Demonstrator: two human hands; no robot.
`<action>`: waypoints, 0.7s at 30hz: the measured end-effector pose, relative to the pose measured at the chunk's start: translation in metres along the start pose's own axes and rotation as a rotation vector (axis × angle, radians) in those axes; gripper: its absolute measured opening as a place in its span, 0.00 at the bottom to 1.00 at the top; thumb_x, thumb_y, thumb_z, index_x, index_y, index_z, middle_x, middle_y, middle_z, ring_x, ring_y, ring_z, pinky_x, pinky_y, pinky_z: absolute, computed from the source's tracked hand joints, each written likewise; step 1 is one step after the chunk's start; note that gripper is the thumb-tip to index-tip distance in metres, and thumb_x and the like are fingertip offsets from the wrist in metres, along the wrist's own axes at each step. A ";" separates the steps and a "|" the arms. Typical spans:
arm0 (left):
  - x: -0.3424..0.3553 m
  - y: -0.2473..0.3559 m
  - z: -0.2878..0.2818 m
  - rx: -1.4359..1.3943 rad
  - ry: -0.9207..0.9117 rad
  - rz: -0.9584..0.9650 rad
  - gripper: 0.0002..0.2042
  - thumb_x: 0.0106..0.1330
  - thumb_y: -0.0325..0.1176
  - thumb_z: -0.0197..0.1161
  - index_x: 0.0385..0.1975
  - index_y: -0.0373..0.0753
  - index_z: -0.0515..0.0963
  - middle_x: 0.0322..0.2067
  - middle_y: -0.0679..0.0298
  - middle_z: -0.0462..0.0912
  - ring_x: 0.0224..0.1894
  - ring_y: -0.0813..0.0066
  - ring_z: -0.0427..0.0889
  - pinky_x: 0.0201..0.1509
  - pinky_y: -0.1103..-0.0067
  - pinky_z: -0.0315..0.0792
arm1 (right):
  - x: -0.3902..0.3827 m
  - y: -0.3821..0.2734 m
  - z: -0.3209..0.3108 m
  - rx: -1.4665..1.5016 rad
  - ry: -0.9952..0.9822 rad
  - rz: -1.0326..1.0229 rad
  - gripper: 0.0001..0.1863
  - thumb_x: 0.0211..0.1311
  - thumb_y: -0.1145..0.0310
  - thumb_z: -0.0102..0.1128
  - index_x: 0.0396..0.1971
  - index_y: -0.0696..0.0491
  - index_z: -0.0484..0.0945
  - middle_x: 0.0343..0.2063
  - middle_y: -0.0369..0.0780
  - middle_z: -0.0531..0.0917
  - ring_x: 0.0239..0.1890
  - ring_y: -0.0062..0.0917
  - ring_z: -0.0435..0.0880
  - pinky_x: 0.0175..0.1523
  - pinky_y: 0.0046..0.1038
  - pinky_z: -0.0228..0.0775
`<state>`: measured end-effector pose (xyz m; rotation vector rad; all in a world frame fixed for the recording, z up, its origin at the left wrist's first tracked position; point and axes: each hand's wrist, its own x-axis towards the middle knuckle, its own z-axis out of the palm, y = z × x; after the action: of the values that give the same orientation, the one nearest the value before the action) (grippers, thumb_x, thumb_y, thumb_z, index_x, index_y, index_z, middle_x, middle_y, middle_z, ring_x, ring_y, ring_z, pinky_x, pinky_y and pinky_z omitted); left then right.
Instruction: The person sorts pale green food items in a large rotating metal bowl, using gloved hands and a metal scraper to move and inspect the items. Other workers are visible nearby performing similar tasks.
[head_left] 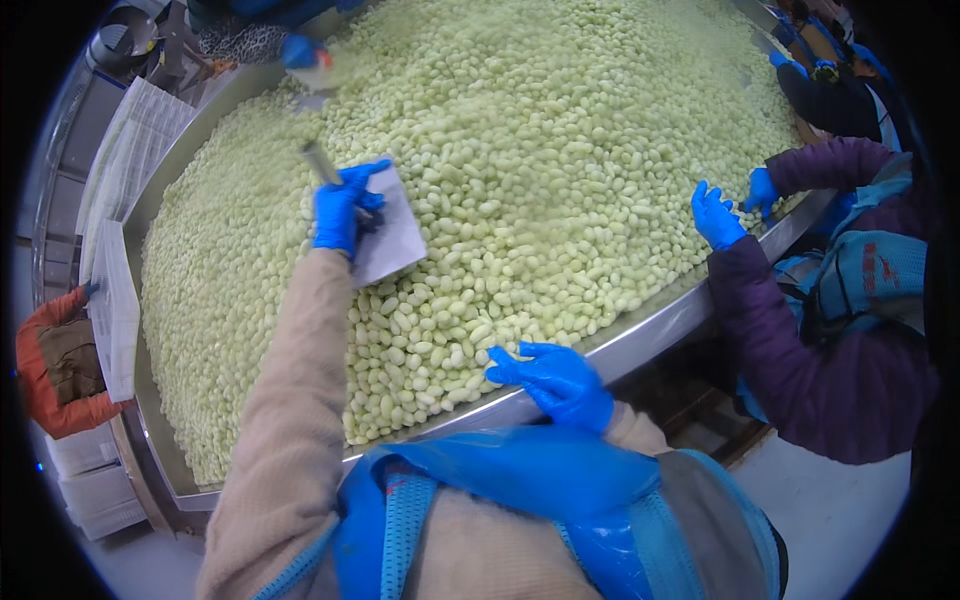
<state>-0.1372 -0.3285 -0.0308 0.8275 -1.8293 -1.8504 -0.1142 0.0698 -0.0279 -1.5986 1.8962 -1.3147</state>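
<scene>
A wide metal tray (640, 335) is heaped with small pale green oval pieces (540, 210), perhaps fruit or beans; their exact kind I cannot tell. My left hand (342, 212), in a blue glove, is closed around the handle of a flat trowel (400, 235). The trowel's pale rectangular plate rests over the pieces at left of centre. Close to the tray's near rim, my right hand (560, 385), also blue-gloved, hovers with its fingers apart and nothing in it.
At the right, a person in a purple sleeve (750, 330) has two blue-gloved hands (718, 215) at the rim. Across the tray, another blue-gloved hand (302, 52) is blurred. White crates (95, 475) and a person in orange (60, 370) are at left.
</scene>
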 end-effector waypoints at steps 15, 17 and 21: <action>-0.109 0.004 -0.156 0.539 0.470 -0.128 0.15 0.66 0.28 0.58 0.52 0.38 0.83 0.19 0.69 0.78 0.18 0.84 0.71 0.22 0.84 0.66 | 0.009 -0.007 0.001 -0.069 0.045 -0.020 0.22 0.66 0.56 0.61 0.54 0.53 0.81 0.52 0.39 0.85 0.49 0.34 0.85 0.60 0.40 0.73; -0.117 -0.034 -0.129 0.082 0.393 0.030 0.12 0.68 0.33 0.63 0.48 0.39 0.85 0.21 0.68 0.79 0.18 0.84 0.72 0.21 0.85 0.67 | 0.010 -0.002 0.002 0.021 0.045 0.029 0.19 0.67 0.62 0.59 0.53 0.54 0.81 0.52 0.40 0.85 0.49 0.35 0.85 0.60 0.40 0.73; -0.143 0.000 -0.105 0.033 0.474 -0.100 0.11 0.68 0.35 0.64 0.45 0.39 0.86 0.20 0.68 0.79 0.17 0.83 0.74 0.20 0.85 0.69 | 0.015 -0.021 -0.011 -0.134 -0.049 -0.084 0.21 0.67 0.67 0.57 0.58 0.58 0.77 0.54 0.42 0.83 0.51 0.39 0.83 0.63 0.39 0.70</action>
<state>0.0380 -0.3123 -0.0085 1.2635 -1.5416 -1.5123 -0.1139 0.0624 -0.0010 -1.7771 1.9437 -1.1908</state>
